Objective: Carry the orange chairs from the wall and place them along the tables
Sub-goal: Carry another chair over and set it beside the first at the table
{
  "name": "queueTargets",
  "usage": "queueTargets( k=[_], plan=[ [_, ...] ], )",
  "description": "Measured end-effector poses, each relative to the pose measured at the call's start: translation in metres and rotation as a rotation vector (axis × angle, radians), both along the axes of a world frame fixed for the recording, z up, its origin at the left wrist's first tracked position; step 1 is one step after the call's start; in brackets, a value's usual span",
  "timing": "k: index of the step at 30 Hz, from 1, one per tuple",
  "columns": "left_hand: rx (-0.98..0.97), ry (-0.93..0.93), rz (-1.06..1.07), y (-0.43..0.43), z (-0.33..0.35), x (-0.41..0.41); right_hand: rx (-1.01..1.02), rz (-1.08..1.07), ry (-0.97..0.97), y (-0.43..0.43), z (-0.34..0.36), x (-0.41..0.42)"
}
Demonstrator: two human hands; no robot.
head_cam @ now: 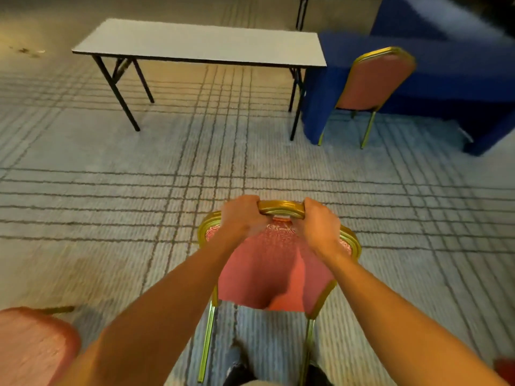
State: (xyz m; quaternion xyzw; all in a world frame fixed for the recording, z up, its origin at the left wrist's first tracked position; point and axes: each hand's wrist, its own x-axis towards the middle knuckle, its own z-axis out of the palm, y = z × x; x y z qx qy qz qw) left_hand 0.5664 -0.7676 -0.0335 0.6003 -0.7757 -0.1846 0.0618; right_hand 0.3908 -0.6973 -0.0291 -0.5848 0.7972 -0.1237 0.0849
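Left hand (242, 217) and right hand (320, 222) both clamp the orange chair (267, 271) by its top rail — its legs could snag the carpet (83, 168) or clip the desk (200, 41).

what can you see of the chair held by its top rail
The held chair has a salmon-orange fabric backrest, patterned near the top, in a ribbed gold metal-looking frame with two thin gold rear legs. It is roughly upright, back toward the camera, above grey lined carpet. The left hand and right hand grip its top rail side by side. Seat and feet are hidden.
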Motion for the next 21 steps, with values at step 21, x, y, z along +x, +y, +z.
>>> queueTargets(
  k=[21],
  plan=[
    [-0.07, -0.035, -0.1, -0.018, -0.01, 0.002, 0.049, -0.143, 0.154, -0.009, 0.001, 0.009]
  ],
)
